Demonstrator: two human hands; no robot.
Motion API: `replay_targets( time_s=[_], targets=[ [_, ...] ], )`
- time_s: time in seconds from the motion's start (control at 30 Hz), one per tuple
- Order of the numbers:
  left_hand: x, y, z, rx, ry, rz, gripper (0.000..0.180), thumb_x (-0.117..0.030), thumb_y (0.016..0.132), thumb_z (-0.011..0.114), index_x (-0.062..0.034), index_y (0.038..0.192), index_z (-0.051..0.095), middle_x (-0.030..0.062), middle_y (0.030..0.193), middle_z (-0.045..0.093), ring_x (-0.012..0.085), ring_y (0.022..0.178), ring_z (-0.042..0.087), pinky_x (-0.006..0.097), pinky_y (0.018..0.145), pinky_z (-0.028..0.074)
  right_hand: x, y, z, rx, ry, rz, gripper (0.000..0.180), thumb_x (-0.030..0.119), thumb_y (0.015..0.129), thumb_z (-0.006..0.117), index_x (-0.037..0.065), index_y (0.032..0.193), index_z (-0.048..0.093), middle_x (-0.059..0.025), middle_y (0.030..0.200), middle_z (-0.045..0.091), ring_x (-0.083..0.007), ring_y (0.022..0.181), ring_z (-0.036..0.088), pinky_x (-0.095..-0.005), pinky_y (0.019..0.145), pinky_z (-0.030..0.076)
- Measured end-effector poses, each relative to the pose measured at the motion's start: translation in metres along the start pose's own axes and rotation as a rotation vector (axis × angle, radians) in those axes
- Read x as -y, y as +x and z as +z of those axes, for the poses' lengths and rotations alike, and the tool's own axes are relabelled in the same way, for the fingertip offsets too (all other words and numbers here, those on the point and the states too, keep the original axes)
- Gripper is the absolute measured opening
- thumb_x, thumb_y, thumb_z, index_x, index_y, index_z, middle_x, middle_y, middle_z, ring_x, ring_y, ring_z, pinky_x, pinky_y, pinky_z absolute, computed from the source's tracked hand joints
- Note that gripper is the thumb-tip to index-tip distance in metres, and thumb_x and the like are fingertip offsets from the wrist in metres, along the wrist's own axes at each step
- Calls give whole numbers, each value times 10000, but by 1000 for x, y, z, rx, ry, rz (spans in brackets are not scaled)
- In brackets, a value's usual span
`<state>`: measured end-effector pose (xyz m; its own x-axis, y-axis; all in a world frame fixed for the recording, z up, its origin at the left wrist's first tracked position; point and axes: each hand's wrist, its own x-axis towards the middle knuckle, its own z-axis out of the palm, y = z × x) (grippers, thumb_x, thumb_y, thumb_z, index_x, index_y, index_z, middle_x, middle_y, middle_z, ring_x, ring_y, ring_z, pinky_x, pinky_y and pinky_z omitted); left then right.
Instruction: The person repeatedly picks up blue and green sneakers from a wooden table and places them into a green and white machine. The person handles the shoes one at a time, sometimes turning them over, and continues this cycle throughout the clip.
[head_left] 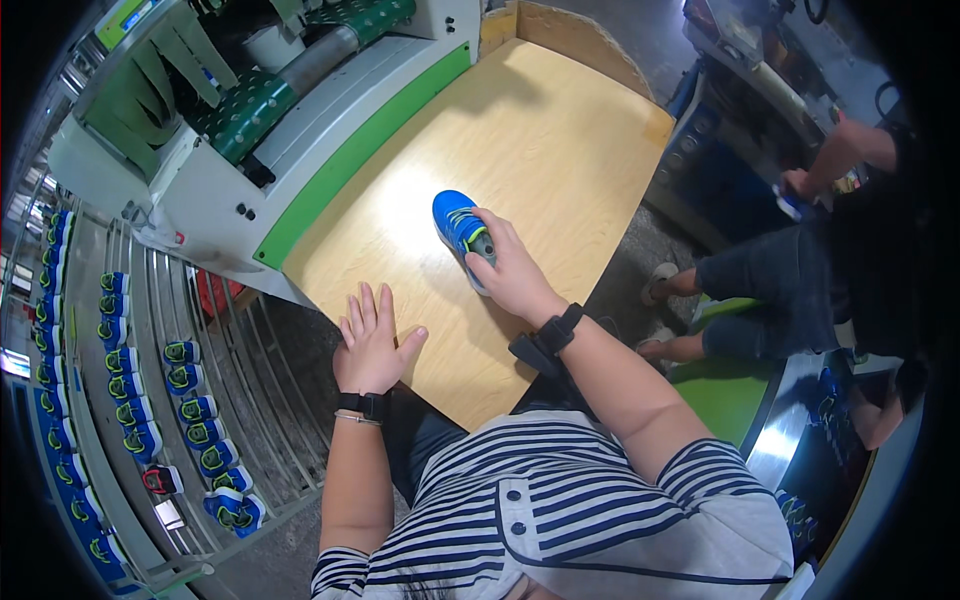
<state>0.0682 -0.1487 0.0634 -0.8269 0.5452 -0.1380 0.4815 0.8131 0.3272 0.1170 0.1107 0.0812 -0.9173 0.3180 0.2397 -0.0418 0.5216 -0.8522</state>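
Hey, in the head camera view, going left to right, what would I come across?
Leftmost row of blue-and-white shoes, red-and-black shoe, left grip with fingers spread, blue shoe with yellow-green laces, right grip holding that shoe, co-worker's dark knee-length shorts.

I'm in shoe-factory workshop. Conveyor machine (305, 120) with green perforated belt (232, 128) beside my wooden tabletop (570, 140); metal racks (283, 400) on my left lined with rows of mostly blue shoes (124, 385); co-worker (775, 285) near more machinery (705, 150) on my right.
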Motion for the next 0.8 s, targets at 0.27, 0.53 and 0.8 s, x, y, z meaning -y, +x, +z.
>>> replay_targets(
  time_s=[0.27, 0.53, 0.8],
  targets=[
    [0, 1, 1, -11, 15, 2, 942, -539, 915, 628, -56, 1598, 196, 270, 1659, 75, 472, 1529, 33, 634, 1189, 38, -3, 0, 0, -4, 19, -3, 616, 202, 920, 604, 37, 1470, 382, -242, 1420, 462, -421, 1285, 502, -432, 1094, 414],
    [0, 0, -3, -2, 6, 3, 960, -528, 905, 644, -45, 1597, 187, 272, 1659, 68, 480, 1525, 32, 633, 1192, 46, 9, -4, -3, -3, -53, -35, 573, 169, 911, 625, 40, 1430, 419, -250, 1361, 490, -436, 1204, 530, -457, 1045, 440],
    [-6, -1, -9, 34, 62, -15, 965, -586, 903, 597, -34, 1589, 203, 292, 1646, 113, 509, 1510, 80, 635, 1194, 96, 43, 49, -45, 497, -110, 228, 412, 404, 934, 669, 2, 1020, 647, -242, 1037, 658, -375, 1029, 613, -433, 923, 480]
  ],
)
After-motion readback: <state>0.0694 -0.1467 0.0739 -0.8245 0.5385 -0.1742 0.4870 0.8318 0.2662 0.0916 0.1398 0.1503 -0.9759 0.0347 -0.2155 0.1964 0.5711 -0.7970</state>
